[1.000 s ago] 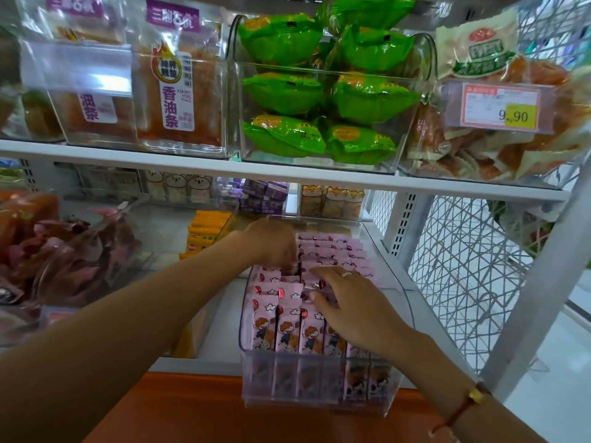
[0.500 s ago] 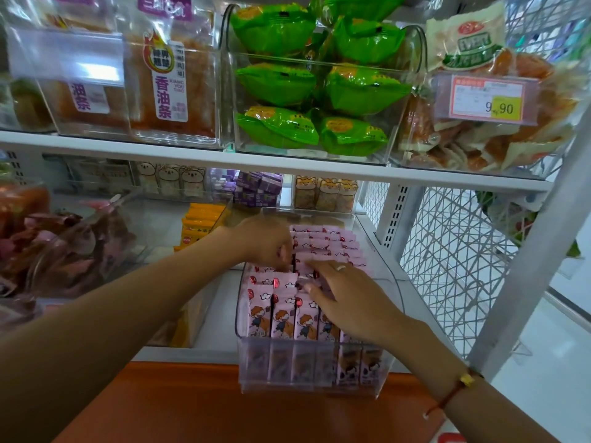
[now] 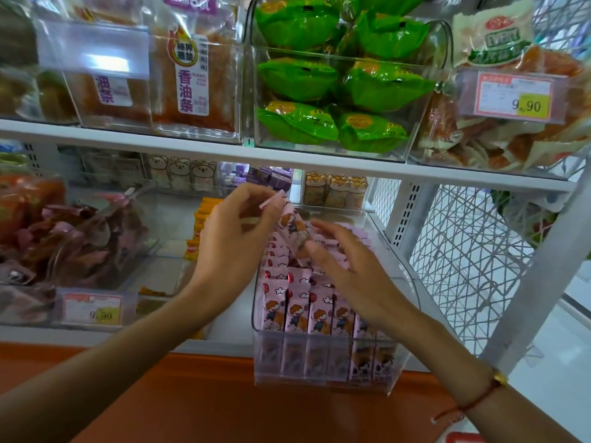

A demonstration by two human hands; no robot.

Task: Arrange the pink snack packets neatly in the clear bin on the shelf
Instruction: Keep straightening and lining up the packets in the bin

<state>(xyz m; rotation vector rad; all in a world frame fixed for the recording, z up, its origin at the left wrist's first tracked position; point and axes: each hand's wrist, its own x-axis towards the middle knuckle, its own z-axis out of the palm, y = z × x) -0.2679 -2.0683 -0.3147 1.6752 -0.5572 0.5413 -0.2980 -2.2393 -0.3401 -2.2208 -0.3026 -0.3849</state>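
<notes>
Clear bin (image 3: pixel 323 366) holds upright pink packets (image 3: pixel 297 310); left hand (image 3: pixel 236 241) pinches one packet (image 3: pixel 292 228) slanted; right hand (image 3: pixel 348 270) relaxed, fingers straight.

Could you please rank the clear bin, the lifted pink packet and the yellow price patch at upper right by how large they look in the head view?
1. clear bin, by far the largest.
2. lifted pink packet, pinched by the left hand.
3. yellow price patch; it looks close to the packet, and it sits farther back, so this order is unsure.
</notes>
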